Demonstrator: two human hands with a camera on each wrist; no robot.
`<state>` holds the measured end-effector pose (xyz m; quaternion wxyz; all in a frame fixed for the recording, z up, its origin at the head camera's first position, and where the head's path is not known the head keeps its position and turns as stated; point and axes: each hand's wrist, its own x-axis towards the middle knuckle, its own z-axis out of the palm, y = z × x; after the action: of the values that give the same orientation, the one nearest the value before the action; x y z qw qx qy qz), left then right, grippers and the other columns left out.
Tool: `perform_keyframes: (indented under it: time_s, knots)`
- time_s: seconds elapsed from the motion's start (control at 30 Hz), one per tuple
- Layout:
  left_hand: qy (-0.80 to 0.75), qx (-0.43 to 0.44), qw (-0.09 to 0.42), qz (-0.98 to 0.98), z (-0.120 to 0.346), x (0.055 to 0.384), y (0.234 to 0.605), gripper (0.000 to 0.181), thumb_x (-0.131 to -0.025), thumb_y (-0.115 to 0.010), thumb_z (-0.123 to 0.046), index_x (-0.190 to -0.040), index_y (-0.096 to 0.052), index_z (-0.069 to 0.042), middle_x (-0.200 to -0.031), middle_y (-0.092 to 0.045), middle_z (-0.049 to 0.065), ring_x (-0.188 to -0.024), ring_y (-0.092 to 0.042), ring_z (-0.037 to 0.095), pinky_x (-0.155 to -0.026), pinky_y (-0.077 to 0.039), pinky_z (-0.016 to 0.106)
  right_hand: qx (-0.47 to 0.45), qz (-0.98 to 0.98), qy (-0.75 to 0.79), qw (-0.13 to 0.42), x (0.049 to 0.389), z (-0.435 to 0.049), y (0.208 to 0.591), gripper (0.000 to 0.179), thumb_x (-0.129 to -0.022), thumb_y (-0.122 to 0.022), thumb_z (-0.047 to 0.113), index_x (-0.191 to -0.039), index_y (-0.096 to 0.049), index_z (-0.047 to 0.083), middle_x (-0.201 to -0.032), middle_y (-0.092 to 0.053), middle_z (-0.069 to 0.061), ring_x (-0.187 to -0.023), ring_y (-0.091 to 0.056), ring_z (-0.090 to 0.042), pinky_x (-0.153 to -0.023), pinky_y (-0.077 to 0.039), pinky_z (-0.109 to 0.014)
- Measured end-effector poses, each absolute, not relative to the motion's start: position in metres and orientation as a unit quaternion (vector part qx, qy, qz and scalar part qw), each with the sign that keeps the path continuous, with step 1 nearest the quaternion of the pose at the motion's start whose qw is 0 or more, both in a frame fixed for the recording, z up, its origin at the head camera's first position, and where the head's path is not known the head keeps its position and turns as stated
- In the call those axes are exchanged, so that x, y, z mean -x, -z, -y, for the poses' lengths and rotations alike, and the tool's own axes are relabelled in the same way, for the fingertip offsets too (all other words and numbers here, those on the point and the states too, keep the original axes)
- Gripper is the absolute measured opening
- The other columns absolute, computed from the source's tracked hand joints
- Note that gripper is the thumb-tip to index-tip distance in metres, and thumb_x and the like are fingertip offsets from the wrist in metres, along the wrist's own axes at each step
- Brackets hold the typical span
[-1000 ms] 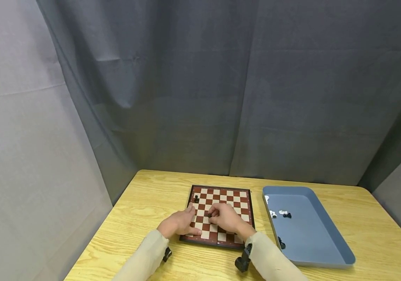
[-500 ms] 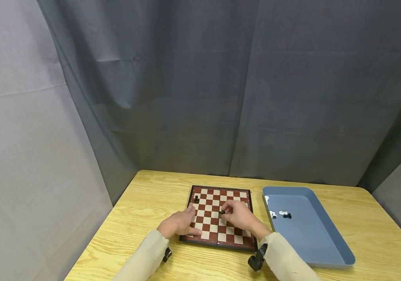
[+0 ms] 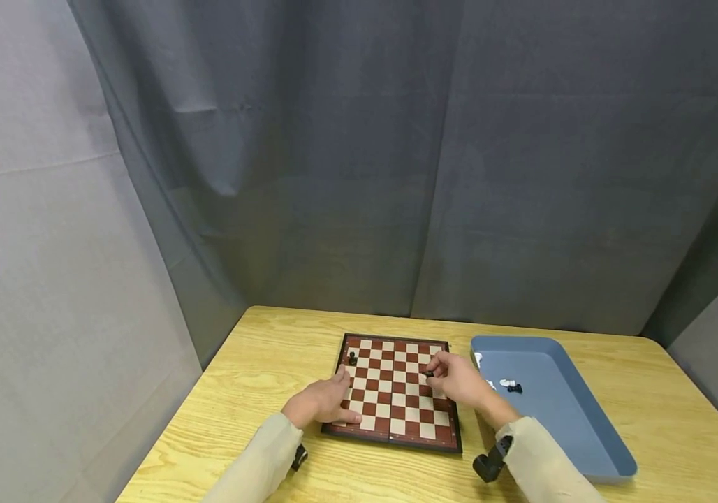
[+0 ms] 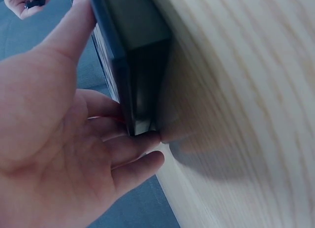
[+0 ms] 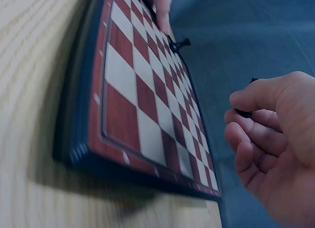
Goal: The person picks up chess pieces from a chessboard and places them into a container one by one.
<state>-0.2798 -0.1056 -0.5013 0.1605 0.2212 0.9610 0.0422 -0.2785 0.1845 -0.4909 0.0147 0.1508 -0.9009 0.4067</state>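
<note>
A red and white chessboard (image 3: 411, 405) with a dark frame lies flat on the table. My left hand (image 3: 320, 403) rests on its left edge, thumb over the near corner area; in the left wrist view the fingers touch the board's dark side (image 4: 142, 65). My right hand (image 3: 462, 381) pinches a small black chess piece (image 3: 429, 374) between thumb and fingers above the board's right half. Fingers partly hide that piece in the right wrist view, where the hand (image 5: 275, 134) is apart from the board. Another black chess piece (image 3: 352, 359) stands near the board's far left corner.
To the right sits a blue-grey tray (image 3: 569, 412) holding several white and black chess pieces (image 3: 515, 388) along its left part. The right forearm crosses over the tray's near left edge. A grey curtain (image 3: 359, 175) hangs behind the wooden table (image 3: 271, 335).
My right hand has moved rightward across the board, from its left half to its right half, carrying the black chess piece. My left hand stays in place on the board's left edge.
</note>
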Motion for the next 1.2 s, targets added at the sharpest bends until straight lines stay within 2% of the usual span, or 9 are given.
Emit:
perform_keyframes:
  time_s: [0.17,0.33,0.43,0.57,0.73,0.97,1.2]
  knots:
    - [-0.037,-0.221,0.159,-0.961,0.107,0.28,0.502,0.098,-0.082,-0.056,-0.064,-0.15,-0.022,-0.002,-0.156,-0.012,0.015,-0.102,-0.06,0.026,-0.073,-0.048,0.029,-0.131,0.907,-0.399,0.023,0.277,-0.204,0.486,0.013,-0.085,-0.068,0.006,-0.096,-0.061,0.005,-0.083,-0.058,-0.001,-0.071,-0.053,-0.015,-0.059,-0.045,-0.031]
    - [-0.039,-0.22,0.161,-0.961,0.108,0.281,0.502,0.098,-0.082,-0.055,-0.064,-0.15,-0.022,-0.002,-0.157,-0.011,0.014,-0.104,-0.059,0.027,-0.072,-0.048,0.03,-0.129,0.906,-0.402,0.03,0.276,-0.222,0.483,0.013,-0.086,-0.065,0.004,-0.099,-0.061,0.002,-0.085,-0.058,-0.004,-0.075,-0.054,-0.016,-0.06,-0.045,-0.032]
    - [-0.036,-0.223,0.16,-0.961,0.108,0.281,0.501,0.097,-0.083,-0.055,-0.064,-0.15,-0.022,-0.002,-0.156,-0.011,0.015,-0.112,-0.056,0.028,-0.079,-0.049,0.032,-0.128,0.907,-0.4,0.032,0.276,-0.232,0.481,0.013,-0.087,-0.064,0.004,-0.099,-0.061,0.002,-0.084,-0.058,-0.004,-0.074,-0.053,-0.017,-0.059,-0.044,-0.031]
    - [-0.033,-0.224,0.162,-0.96,0.108,0.281,0.501,0.097,-0.083,-0.054,-0.064,-0.15,-0.022,-0.002,-0.156,-0.012,0.015,-0.113,-0.056,0.028,-0.081,-0.049,0.033,-0.118,0.912,-0.392,0.026,0.275,-0.245,0.48,0.013,-0.087,-0.063,0.005,-0.1,-0.061,0.001,-0.083,-0.057,-0.004,-0.071,-0.052,-0.017,-0.055,-0.044,-0.031]
    - [-0.035,-0.22,0.16,-0.962,0.107,0.281,0.501,0.097,-0.082,-0.055,-0.064,-0.15,-0.022,-0.002,-0.156,-0.012,0.015,-0.104,-0.06,0.027,-0.075,-0.048,0.032,-0.112,0.917,-0.382,0.016,0.272,-0.263,0.479,0.014,-0.085,-0.062,0.002,-0.099,-0.062,-0.001,-0.081,-0.057,-0.006,-0.069,-0.051,-0.018,-0.054,-0.043,-0.031]
    - [-0.034,-0.224,0.156,-0.961,0.105,0.28,0.502,0.099,-0.081,-0.055,-0.065,-0.149,-0.023,-0.001,-0.156,-0.012,0.016,-0.117,-0.053,0.029,-0.094,-0.045,0.037,-0.105,0.926,-0.363,-0.002,0.265,-0.289,0.481,0.015,-0.084,-0.065,0.004,-0.097,-0.064,-0.002,-0.081,-0.06,-0.004,-0.069,-0.051,-0.017,-0.058,-0.043,-0.032]
    - [-0.033,-0.224,0.159,-0.961,0.103,0.279,0.501,0.099,-0.082,-0.054,-0.066,-0.15,-0.023,-0.002,-0.157,-0.01,0.015,-0.115,-0.055,0.027,-0.093,-0.045,0.036,-0.118,0.938,-0.325,0.0,0.261,-0.31,0.485,0.01,-0.083,-0.066,0.003,-0.091,-0.066,-0.002,-0.077,-0.06,-0.002,-0.067,-0.051,-0.015,-0.055,-0.043,-0.029]
